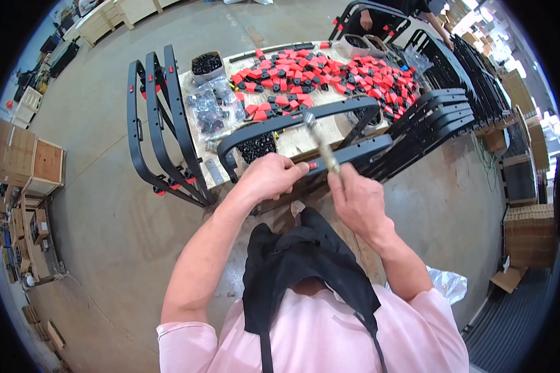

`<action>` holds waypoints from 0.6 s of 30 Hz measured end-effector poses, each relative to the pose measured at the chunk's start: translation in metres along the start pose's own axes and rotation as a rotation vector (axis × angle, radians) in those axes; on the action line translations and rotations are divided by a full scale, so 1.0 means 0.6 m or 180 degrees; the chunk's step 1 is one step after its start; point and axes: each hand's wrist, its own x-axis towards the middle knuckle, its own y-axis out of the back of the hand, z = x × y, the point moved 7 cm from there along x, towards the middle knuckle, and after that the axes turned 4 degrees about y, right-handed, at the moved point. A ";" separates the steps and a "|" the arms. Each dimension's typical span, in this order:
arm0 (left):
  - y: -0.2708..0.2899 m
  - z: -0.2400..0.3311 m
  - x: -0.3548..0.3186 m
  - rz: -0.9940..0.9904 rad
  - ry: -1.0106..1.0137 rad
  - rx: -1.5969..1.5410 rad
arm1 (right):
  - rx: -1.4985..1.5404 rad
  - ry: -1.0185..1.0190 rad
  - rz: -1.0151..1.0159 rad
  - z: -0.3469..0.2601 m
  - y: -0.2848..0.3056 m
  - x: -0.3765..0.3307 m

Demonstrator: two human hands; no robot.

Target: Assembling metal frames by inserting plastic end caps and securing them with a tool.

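My right hand (359,202) is closed round the handle of a hammer (325,149), whose metal head is raised over the near bar of a black frame (361,151). A small red plastic piece (313,166) sits at that bar. The closed fingers of my left hand (269,179) pinch at the red piece, against the bar; part of their grip is hidden. Behind the bar, another curved black bar (298,121) arches over the table's near edge. Below it stands a container of small black parts (257,148).
Red-and-black plastic pieces (305,74) cover much of the wooden table (298,144). Clear bags (213,109) and a box of black parts (208,66) lie at its left. Black frames (162,118) stand left, more (438,115) right. Another person's hand (366,22) shows at the far right.
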 end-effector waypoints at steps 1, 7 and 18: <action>0.001 0.002 -0.007 -0.0029 0.0024 -0.0121 | 0.0215 -0.0050 0.0326 -0.016 0.027 0.000; 0.007 0.013 0.001 0.0017 0.0002 -0.0012 | -0.0207 0.0023 -0.0201 0.005 -0.029 0.005; 0.008 0.006 0.002 0.0023 0.0090 0.0181 | -0.0023 -0.0052 0.0245 -0.007 0.009 0.020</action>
